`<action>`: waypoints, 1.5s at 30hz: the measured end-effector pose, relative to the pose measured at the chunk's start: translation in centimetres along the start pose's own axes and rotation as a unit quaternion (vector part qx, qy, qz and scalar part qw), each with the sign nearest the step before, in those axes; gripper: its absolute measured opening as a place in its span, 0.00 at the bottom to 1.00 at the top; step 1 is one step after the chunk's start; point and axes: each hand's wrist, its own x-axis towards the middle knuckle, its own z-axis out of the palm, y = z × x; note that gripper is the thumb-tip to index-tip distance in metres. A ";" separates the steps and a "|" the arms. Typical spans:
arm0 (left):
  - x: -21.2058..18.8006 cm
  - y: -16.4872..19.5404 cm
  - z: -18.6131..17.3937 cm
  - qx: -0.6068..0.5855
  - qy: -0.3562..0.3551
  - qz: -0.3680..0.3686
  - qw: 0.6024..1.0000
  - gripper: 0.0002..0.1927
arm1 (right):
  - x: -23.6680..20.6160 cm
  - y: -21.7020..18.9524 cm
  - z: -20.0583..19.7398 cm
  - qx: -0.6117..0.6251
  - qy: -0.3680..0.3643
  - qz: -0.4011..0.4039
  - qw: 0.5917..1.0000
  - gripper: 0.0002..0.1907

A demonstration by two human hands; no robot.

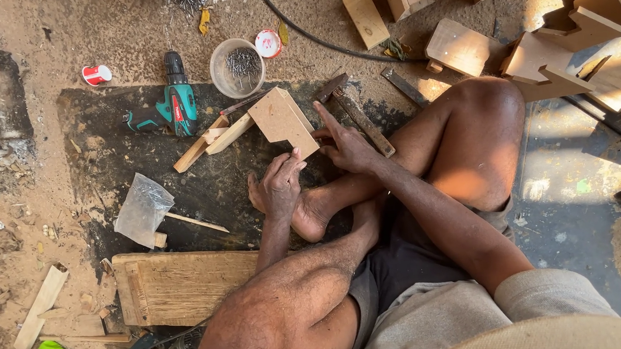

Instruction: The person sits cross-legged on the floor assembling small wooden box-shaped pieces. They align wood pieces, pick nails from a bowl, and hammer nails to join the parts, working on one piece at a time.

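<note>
On the dirt floor, two hands, left hand [280, 185] and right hand [346, 147], grip one board [282, 120].

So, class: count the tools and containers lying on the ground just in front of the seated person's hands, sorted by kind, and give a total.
Cordless drill: 1
Hammer: 1
Tub of nails: 1
Clear plastic bag: 1
Total: 4

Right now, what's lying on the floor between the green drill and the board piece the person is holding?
In the head view, light wooden strips lie crossed on the dark mat between the green drill and the board piece.
</note>
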 end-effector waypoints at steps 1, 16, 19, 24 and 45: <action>0.0 0.0 0.0 0.012 0.005 0.006 1.000 0.16 | -0.2 0.0 -0.1 0.010 0.000 0.012 1.000 0.54; 0.2 0.8 -0.4 -0.007 0.012 0.006 1.000 0.16 | -1.0 -0.3 1.6 0.016 0.119 0.129 0.984 0.51; 0.3 0.7 -0.4 -0.008 0.017 0.009 1.000 0.14 | -1.1 -0.1 1.6 0.028 0.134 0.068 0.988 0.50; 0.5 0.6 -0.2 -0.011 0.018 0.002 1.000 0.10 | -1.1 0.0 1.5 0.025 0.144 0.058 0.988 0.48; 0.4 0.9 -0.1 -0.005 0.044 0.019 0.999 0.12 | -1.4 1.0 1.8 0.021 0.123 0.012 0.992 0.50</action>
